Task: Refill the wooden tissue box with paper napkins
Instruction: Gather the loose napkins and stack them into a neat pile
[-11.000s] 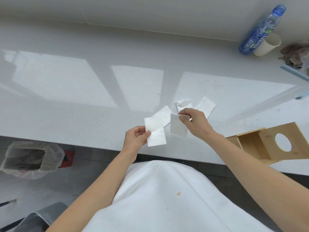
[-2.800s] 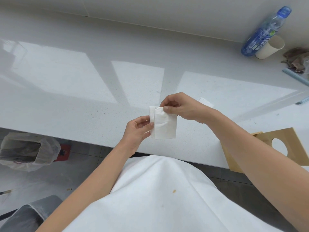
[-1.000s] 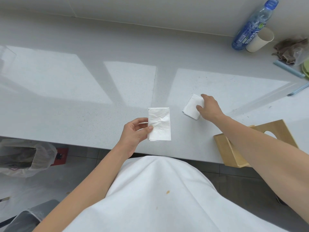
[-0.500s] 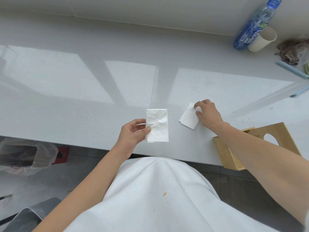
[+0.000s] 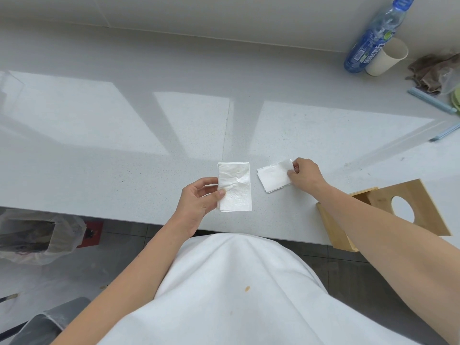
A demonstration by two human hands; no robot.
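My left hand (image 5: 199, 201) pinches the left edge of a small stack of folded white paper napkins (image 5: 235, 188), held just above the grey counter (image 5: 124, 135). To its right, a last folded napkin (image 5: 273, 178) lies on the counter, and my right hand (image 5: 305, 174) grips its right edge between thumb and fingers. The wooden tissue box (image 5: 388, 215) with a round hole in its panel sits at the counter's front edge on the right, partly hidden behind my right forearm.
A blue plastic bottle (image 5: 373, 38), a paper cup (image 5: 385, 57) and a brown rag (image 5: 434, 72) stand at the back right by the wall. Light-blue sticks (image 5: 433, 99) lie near them. A lined waste bin (image 5: 37, 235) sits on the floor at left.
The napkins that lay loose on the counter are now stacked in my left hand. My right hand reached out to the last napkin, slid it nearer and now pinches its edge.
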